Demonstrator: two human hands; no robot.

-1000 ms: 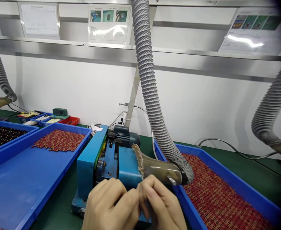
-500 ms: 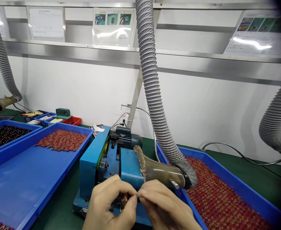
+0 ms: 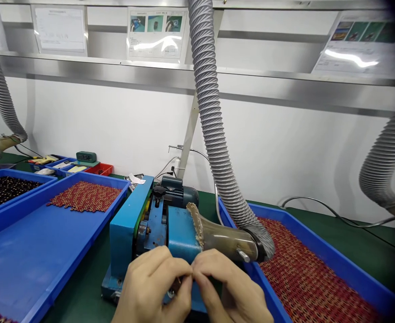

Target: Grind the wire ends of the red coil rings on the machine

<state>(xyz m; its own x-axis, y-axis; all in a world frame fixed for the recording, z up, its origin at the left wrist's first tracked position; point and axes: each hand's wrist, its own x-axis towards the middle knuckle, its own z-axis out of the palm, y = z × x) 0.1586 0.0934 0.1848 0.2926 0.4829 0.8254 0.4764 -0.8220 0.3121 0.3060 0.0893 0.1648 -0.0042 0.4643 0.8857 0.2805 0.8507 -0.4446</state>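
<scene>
Both my hands meet at the front of a blue belt-driven machine (image 3: 184, 226), fingertips touching. My left hand (image 3: 155, 285) is closed in a pinch of thumb and forefinger. Against it, my right hand (image 3: 229, 282) pinches too, its fingers curled. Whatever sits between the fingertips is too small and hidden to make out. Behind the left fingers a shiny metal part (image 3: 172, 292) of the machine's front shows in a gap. A translucent brownish suction nozzle (image 3: 229, 237) joins the machine's right side, just above my right hand.
A grey ribbed hose (image 3: 214, 130) drops to the nozzle. At right, a blue tray (image 3: 345, 264) holds many small red ring-like parts (image 3: 311, 273). The left blue tray (image 3: 59, 237) carries similar parts at its far end and near corner. Beyond stand a tray of black parts (image 3: 9, 190) and a clock (image 3: 86, 157).
The right hand has turned slightly, its fingers curling more and shifting left. The left hand now covers more of the metal part behind it. The whole view has shifted a little.
</scene>
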